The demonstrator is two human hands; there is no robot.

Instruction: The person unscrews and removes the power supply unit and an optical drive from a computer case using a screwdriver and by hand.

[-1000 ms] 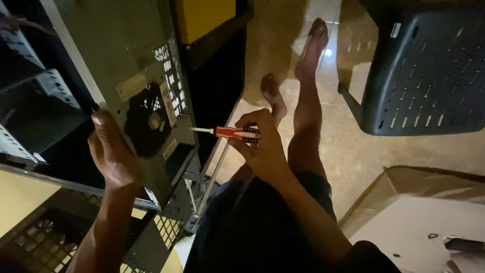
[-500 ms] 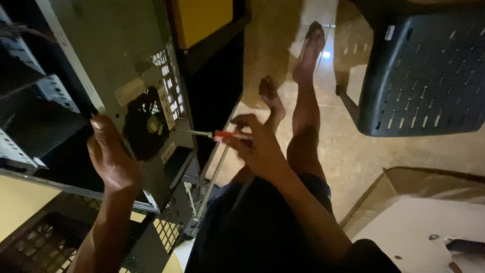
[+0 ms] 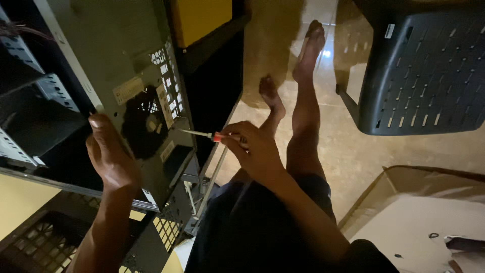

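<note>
Head view, hands
left hand (image 3: 112,159): flat against the rear corner of the computer case (image 3: 106,76), fingers pointing up along the panel edge, thumb side toward the open interior; pressing on it, fingers not curled around anything.
right hand (image 3: 255,149): fingers closed around the handle of the screwdriver (image 3: 209,135), knuckles up, wrist bent toward the case.

Head view, tool and case
screwdriver: red handle mostly hidden in the fist, thin metal shaft sticks out to the left, tip at or just short of the back panel; cannot tell if it touches a screw.
computer case: grey metal tower, tilted, back panel facing up toward the camera; side open on the left, showing drive bays (image 3: 30,101) inside.
fan grille (image 3: 144,126): round, dark, in the back panel between the two hands, just left of the shaft tip.
port cutouts (image 3: 166,83): small rectangular slots above the grille.

Head view, surroundings
legs (image 3: 303,126): person's own, bare feet stretched out over the tiled floor (image 3: 353,162), dark shorts at the lap.
plastic stool (image 3: 424,65): dark, perforated, upper right, well apart from the hands.
cardboard box (image 3: 419,217): open, lower right, beside the right arm.
crate (image 3: 45,242): dark lattice plastic, lower left, under the case.
</note>
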